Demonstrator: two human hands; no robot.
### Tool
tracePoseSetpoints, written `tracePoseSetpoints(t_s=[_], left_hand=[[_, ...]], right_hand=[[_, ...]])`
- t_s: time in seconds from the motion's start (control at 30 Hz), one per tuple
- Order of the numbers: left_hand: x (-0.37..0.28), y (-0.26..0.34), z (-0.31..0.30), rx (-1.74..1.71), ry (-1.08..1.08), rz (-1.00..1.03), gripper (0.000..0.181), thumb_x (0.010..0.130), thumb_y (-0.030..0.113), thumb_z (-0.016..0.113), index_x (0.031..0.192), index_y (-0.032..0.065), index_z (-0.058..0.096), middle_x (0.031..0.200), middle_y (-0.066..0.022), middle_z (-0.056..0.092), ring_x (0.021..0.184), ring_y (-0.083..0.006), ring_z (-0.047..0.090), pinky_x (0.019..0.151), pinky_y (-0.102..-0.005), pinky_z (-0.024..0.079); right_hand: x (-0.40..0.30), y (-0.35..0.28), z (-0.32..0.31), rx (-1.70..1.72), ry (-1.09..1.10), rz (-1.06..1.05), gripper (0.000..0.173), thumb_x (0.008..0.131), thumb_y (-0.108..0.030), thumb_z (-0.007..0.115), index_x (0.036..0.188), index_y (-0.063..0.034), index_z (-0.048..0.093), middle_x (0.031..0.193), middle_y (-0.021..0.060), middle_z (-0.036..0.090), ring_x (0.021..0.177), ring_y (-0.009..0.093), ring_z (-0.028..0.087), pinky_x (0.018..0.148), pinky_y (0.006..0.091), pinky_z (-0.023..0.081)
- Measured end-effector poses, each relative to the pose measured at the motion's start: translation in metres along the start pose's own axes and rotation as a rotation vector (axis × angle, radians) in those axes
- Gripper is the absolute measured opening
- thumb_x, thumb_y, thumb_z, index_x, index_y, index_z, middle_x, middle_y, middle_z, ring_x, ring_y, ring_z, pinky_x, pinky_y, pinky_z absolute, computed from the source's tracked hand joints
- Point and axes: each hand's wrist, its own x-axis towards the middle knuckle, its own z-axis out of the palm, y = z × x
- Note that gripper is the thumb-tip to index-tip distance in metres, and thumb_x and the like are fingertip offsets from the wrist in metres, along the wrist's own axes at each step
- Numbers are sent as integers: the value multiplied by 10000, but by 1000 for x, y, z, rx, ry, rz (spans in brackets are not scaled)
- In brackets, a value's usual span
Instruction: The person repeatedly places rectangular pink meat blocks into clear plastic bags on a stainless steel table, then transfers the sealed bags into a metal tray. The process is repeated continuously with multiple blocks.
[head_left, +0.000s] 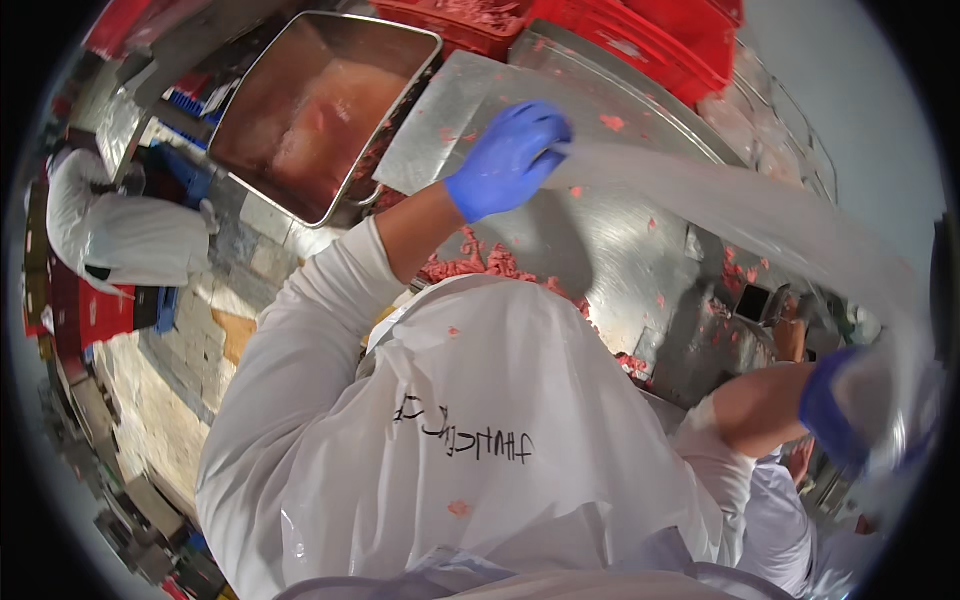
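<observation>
My left hand (514, 161), in a blue glove, is closed on one end of a translucent plastic bag or sheet (720, 195) above the steel table (615, 225). The plastic stretches in a blurred band to my right hand (866, 409), also blue-gloved, at the far right. Plastic covers much of that hand, and its fingers are too blurred to read. Strips of ground meat (487, 259) lie at the table's near edge, partly behind my white apron (495, 420). Small meat scraps (612, 122) dot the steel.
A deep steel tub (439, 45) with reddish contents stands at the upper left. Red crates (660, 45) line the back. A small dark-faced device (752, 303) sits at the right, near another person's hand (790, 337). A co-worker in white (142, 232) bends over at the far left.
</observation>
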Motion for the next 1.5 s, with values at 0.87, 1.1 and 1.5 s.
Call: tracePoseSetpoints(t_s=[0.87, 1.1, 1.5], left_hand=[[-134, -63, 91, 323, -657, -243, 323, 795, 230, 706, 1114, 175, 706, 1030, -52, 722, 1138, -271, 632, 1179, -576, 228], [-126, -93, 43, 641, -325, 80, 299, 790, 115, 600, 1072, 144, 696, 991, -131, 720, 997, -305, 668, 1039, -513, 420], [-6, 94, 29, 357, -235, 621, 248, 742, 84, 656, 980, 106, 720, 854, -159, 695, 849, -355, 662, 846, -481, 499]], right_hand=[[-182, 13, 105, -107, -1117, 614, 366, 863, -65, 585, 1183, -208, 691, 946, 145, 736, 845, 332, 711, 811, 398, 565], [-232, 40, 12, -611, -919, 647, 497, 790, -58, 655, 1264, -203, 642, 1024, 143, 681, 955, 344, 659, 894, 473, 497], [-221, -36, 51, -564, -994, 633, 309, 813, -198, 630, 1116, -228, 687, 869, 20, 719, 885, 243, 683, 905, 443, 402]])
